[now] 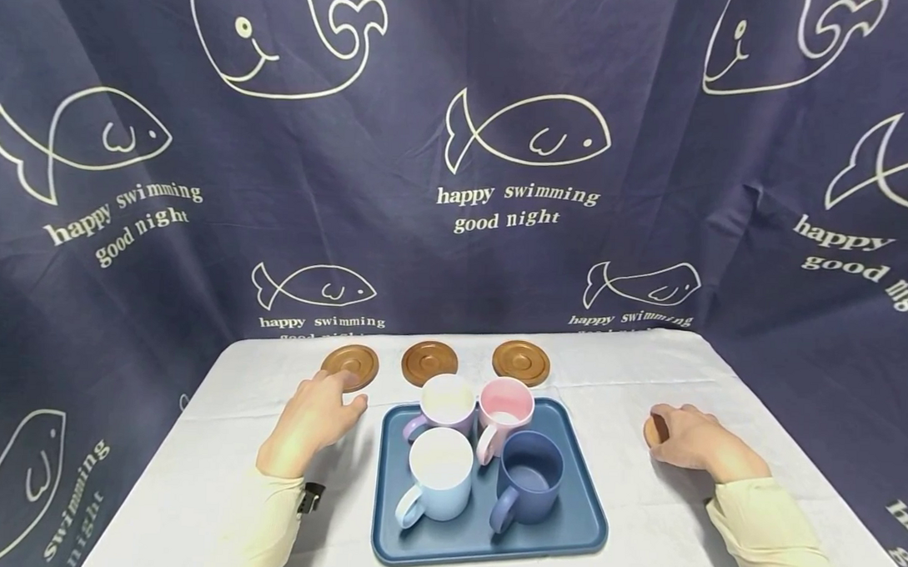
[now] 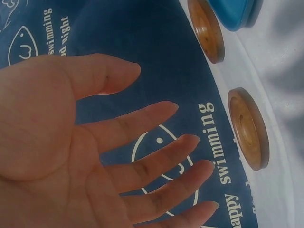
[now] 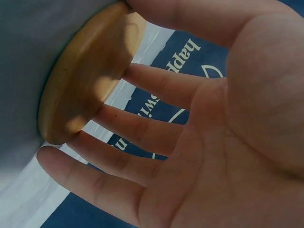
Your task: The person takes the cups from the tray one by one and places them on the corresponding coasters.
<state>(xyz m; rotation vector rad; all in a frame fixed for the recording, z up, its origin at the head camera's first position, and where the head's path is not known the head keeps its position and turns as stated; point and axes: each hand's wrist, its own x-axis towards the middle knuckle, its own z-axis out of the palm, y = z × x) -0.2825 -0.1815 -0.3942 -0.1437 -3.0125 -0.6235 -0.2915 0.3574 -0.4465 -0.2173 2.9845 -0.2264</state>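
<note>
My right hand [image 1: 692, 438] grips a round wooden coaster [image 3: 78, 78] by its rim, thumb on one side and fingertips on the other. Most of that coaster hides behind the hand in the head view. With fingers spread and nothing held, my left hand [image 1: 316, 416] reaches toward the leftmost wooden coaster [image 1: 355, 365]; its fingertips overlap the near edge in the head view. In the left wrist view this coaster [image 2: 248, 128] lies beyond the fingertips. Two more coasters, a middle one [image 1: 430, 364] and a right one [image 1: 521, 363], lie along the back of the table.
Between the hands sits a blue tray [image 1: 482, 547] bearing a lilac-and-white mug [image 1: 450, 404], a pink mug [image 1: 506, 406], a light blue mug [image 1: 441, 475] and a navy mug [image 1: 530, 478]. A white cloth [image 1: 618, 523] covers the table; a blue fish-print curtain [image 1: 439, 266] hangs behind.
</note>
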